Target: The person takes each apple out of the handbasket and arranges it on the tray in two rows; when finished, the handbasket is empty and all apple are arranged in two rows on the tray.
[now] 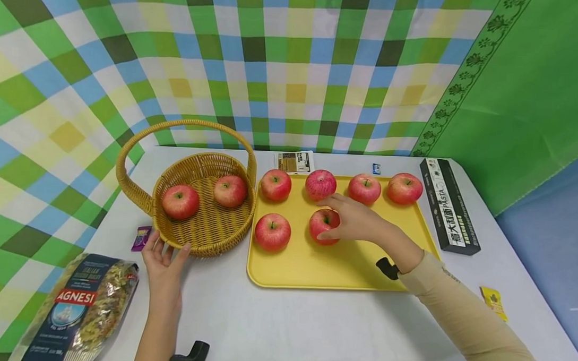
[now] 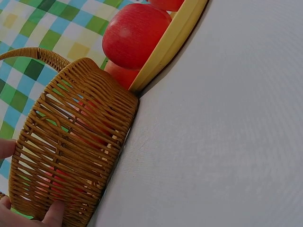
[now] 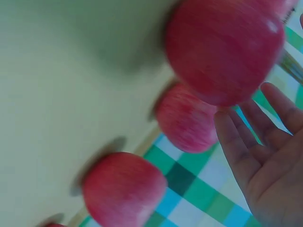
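A wicker basket (image 1: 206, 228) with a hoop handle holds two red apples (image 1: 180, 201) (image 1: 230, 190). My left hand (image 1: 164, 258) rests against its near wall, thumb (image 2: 53, 213) and a finger spread on the weave (image 2: 71, 156). To the right, a yellow tray (image 1: 314, 266) carries several red apples. My right hand (image 1: 350, 220) reaches over the middle front apple (image 1: 322, 222), with the thumb on its near side and the fingers at its far side. In the right wrist view the fingers (image 3: 246, 142) lie fairly straight beside that apple (image 3: 222, 47).
An Agnesi pasta bag (image 1: 79, 306) lies at the front left, with a purple packet (image 1: 141, 237) beside the basket. A long black pasta box (image 1: 448, 204) lies right of the tray, and a yellow packet (image 1: 493, 302) sits near the right edge. A printed card (image 1: 294, 162) lies behind the tray.
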`<state>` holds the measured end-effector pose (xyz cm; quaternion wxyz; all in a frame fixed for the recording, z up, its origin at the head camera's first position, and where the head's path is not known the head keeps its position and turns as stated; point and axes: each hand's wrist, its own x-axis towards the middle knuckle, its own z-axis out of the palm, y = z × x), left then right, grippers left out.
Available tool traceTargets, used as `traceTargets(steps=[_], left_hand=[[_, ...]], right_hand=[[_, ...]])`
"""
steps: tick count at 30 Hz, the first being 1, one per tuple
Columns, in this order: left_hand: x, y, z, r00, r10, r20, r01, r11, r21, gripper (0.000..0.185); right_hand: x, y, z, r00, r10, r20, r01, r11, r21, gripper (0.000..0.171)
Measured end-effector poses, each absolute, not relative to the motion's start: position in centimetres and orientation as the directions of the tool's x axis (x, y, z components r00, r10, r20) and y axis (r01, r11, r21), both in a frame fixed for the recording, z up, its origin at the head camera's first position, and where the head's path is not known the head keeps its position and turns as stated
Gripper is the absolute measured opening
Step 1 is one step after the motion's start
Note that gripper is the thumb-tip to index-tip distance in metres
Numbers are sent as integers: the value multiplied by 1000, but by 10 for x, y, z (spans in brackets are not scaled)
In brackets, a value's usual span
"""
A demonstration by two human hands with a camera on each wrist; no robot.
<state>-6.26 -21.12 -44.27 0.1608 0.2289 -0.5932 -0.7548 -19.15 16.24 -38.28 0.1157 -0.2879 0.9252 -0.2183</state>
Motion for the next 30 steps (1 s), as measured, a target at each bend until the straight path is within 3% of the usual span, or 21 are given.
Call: traceTargets(steps=[11, 16, 24, 30], left_hand=[[-63, -211, -443, -856, -498, -137, -15, -241, 970, 79], [-63, -212, -442, -856, -501, -125, -1, -239, 971, 78], [-62, -211, -442, -855, -502, -128, -5, -240, 971, 77], [-61, -212, -442, -858, -504, -102, 27, -242, 970, 76]], right_hand=[[-196, 132, -349, -779, -627, 14, -525, 640, -560, 76], [-195, 99, -344, -754, -654, 59, -524, 545, -655, 78], [-196, 34, -356, -704, -700, 118, -539, 419, -731, 82], [-192, -12, -366, -713, -688, 135, -555, 435, -710, 83]])
